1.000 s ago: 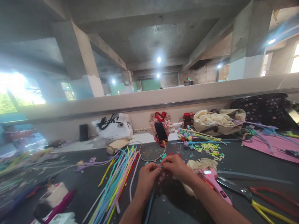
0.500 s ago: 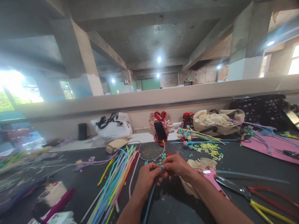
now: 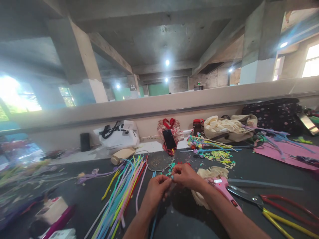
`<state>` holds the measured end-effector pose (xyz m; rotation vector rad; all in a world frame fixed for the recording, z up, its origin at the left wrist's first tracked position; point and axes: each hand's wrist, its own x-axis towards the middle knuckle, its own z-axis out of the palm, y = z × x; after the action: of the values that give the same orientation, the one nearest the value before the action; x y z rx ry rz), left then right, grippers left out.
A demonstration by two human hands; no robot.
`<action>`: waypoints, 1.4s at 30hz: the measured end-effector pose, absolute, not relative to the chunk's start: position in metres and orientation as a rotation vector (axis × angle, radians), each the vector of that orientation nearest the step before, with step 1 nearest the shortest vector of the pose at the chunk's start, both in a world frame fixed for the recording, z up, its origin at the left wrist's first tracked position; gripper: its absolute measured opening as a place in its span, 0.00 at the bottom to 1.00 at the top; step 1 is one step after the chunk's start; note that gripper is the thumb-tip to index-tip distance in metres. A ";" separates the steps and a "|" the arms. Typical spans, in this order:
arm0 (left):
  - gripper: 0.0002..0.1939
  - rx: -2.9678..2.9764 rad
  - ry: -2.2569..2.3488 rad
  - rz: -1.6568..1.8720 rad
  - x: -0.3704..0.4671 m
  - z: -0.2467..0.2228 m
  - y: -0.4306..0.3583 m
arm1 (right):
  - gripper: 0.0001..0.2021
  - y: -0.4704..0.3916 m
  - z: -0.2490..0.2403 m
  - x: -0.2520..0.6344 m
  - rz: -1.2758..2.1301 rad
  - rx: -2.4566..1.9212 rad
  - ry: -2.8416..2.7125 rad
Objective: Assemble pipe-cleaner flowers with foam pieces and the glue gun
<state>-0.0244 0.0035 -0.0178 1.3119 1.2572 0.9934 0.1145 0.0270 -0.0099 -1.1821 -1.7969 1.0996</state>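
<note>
Both hands meet above the dark table, low in the middle. My left hand point(image 3: 157, 191) pinches a small blue piece point(image 3: 172, 178) between thumb and fingers. From the other side, the fingertips of my right hand point(image 3: 183, 175) close on the same piece. A blue stem point(image 3: 155, 220) runs down below my left hand. Small teal pieces point(image 3: 170, 169) lie just beyond the fingers. To the left is a bundle of coloured fuzzy stems point(image 3: 124, 196). A pink glue gun point(image 3: 224, 189) rests on a beige cloth beside my right forearm.
Large scissors point(image 3: 259, 200) with red and yellow handles lie at the right. A phone point(image 3: 169, 139) leans on a patterned bag at the back. Yellow cut pieces point(image 3: 220, 155), made-up stems, a white bag point(image 3: 117, 136) and a pink sheet point(image 3: 279, 147) lie farther out.
The view has shifted slightly, so the table items appear a little farther left. Both hands stay together at the small blue piece, with the fingers slightly moved.
</note>
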 end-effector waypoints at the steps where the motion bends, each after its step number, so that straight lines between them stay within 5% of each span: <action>1: 0.14 1.297 1.234 0.976 -0.025 -0.017 0.003 | 0.02 0.026 -0.009 0.115 1.078 -1.185 -1.805; 27: 0.11 1.353 1.277 0.987 -0.026 -0.012 0.003 | 0.05 0.016 0.002 0.110 0.530 -1.240 -2.022; 34: 0.16 1.412 1.132 0.915 -0.031 -0.016 0.005 | 0.05 0.019 0.004 0.117 1.003 -1.177 -1.956; 42: 0.11 2.047 1.391 0.948 -0.022 -0.004 -0.010 | 0.06 0.026 -0.001 0.122 1.050 -1.242 -1.913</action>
<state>-0.0220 -0.0104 -0.0038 2.0475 1.3907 0.9482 0.1219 0.0262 -0.0014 -1.2421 -1.9132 1.0500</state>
